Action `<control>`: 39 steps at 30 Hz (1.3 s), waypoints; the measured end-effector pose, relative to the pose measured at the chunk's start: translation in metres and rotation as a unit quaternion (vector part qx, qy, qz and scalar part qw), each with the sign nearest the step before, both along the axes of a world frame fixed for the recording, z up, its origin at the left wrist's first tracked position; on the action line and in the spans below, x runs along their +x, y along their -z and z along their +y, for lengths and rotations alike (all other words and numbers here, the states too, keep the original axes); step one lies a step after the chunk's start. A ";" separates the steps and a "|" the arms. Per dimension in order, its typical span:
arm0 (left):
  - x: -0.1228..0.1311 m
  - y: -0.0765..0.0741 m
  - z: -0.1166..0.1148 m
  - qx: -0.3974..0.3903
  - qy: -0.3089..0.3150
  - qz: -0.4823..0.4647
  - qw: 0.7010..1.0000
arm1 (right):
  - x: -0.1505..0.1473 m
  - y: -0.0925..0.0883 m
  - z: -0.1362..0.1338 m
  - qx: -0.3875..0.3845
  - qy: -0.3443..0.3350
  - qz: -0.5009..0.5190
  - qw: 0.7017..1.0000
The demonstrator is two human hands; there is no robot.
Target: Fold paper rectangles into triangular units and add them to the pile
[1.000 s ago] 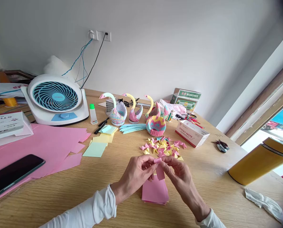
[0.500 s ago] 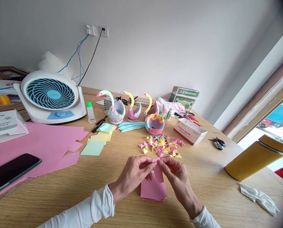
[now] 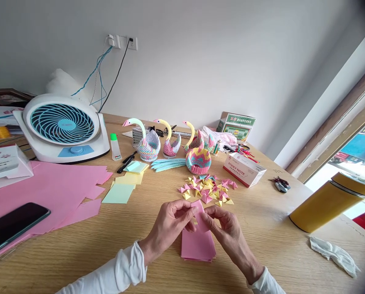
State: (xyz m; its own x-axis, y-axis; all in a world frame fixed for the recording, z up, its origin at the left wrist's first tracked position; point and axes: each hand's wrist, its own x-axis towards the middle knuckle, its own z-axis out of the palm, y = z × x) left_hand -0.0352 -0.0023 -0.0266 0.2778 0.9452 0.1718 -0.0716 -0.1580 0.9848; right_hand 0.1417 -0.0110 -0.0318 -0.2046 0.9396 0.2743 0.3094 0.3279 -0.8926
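Observation:
Between my hands is a narrow folded strip of pink paper (image 3: pixel 200 214), held above the table and tilted. My left hand (image 3: pixel 173 220) pinches its upper left side between thumb and fingers. On the other edge, my right hand (image 3: pixel 226 226) grips it with thumb and forefinger. Directly below lies a stack of pink paper (image 3: pixel 197 247), its upper part partly covered by the hands. Just beyond my fingertips, small folded paper triangles (image 3: pixel 208 188) in pink, yellow and blue are heaped. Folded-paper swans (image 3: pixel 149 145) and a round multicoloured paper piece (image 3: pixel 198 160) stand farther back.
A white fan (image 3: pixel 64 126), pink sheets (image 3: pixel 63 183) and a phone (image 3: pixel 15 226) occupy the left. Green and yellow paper (image 3: pixel 118 193) lies left of centre. A sticky note box (image 3: pixel 244 169), a yellow flask (image 3: pixel 329 204) and a crumpled tissue (image 3: pixel 334 255) are on the right.
The pink strip has turned in my fingers, its top leaning left and its lower end rising. My right hand's hold has shifted lower along its edge.

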 end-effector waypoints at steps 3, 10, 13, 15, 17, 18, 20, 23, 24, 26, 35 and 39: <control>0.000 0.002 0.002 -0.009 -0.021 -0.019 1.000 | 0.000 -0.001 0.000 -0.005 -0.002 -0.010 1.000; -0.001 0.003 0.005 -0.002 -0.035 -0.025 0.999 | 0.001 0.001 0.003 -0.014 -0.006 -0.007 1.000; -0.001 0.001 0.005 -0.005 -0.027 -0.024 0.999 | 0.001 0.002 0.003 -0.013 -0.005 -0.010 1.000; -0.001 0.001 0.004 -0.004 -0.025 -0.025 0.999 | 0.001 0.001 0.002 -0.006 -0.003 -0.023 1.000; 0.000 0.002 0.004 -0.003 -0.025 -0.028 0.999 | 0.000 -0.001 0.000 -0.001 -0.003 -0.037 0.999; 0.000 0.002 0.004 -0.003 -0.024 -0.029 0.999 | 0.000 -0.001 0.000 0.000 -0.003 -0.041 0.999; 0.000 0.003 0.003 -0.002 -0.020 -0.031 0.999 | -0.001 -0.002 -0.001 0.000 -0.003 -0.040 0.999; 0.001 0.004 0.002 -0.001 -0.015 -0.027 1.000 | -0.002 -0.001 -0.001 -0.001 -0.001 -0.026 1.000; 0.002 0.004 0.002 -0.002 -0.011 -0.024 1.000 | -0.003 0.000 -0.001 -0.002 -0.001 -0.022 1.000; 0.002 0.005 0.002 -0.005 -0.003 -0.019 1.000 | -0.004 0.000 -0.001 -0.004 -0.004 -0.017 1.000; 0.003 0.002 -0.001 0.007 -0.005 -0.014 1.000 | -0.005 0.000 -0.001 -0.023 -0.008 -0.003 1.000; 0.002 0.003 0.000 -0.005 0.004 -0.007 1.000 | -0.003 0.000 -0.002 -0.017 -0.023 -0.011 1.000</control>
State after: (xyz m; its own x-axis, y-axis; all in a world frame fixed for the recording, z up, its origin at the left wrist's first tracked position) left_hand -0.0333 -0.0024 -0.0293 0.2833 0.9446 0.1660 -0.0866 -0.1472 0.9853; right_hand 0.1385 -0.0125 -0.0315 -0.2523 0.9380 0.2378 0.3140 0.3118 -0.8968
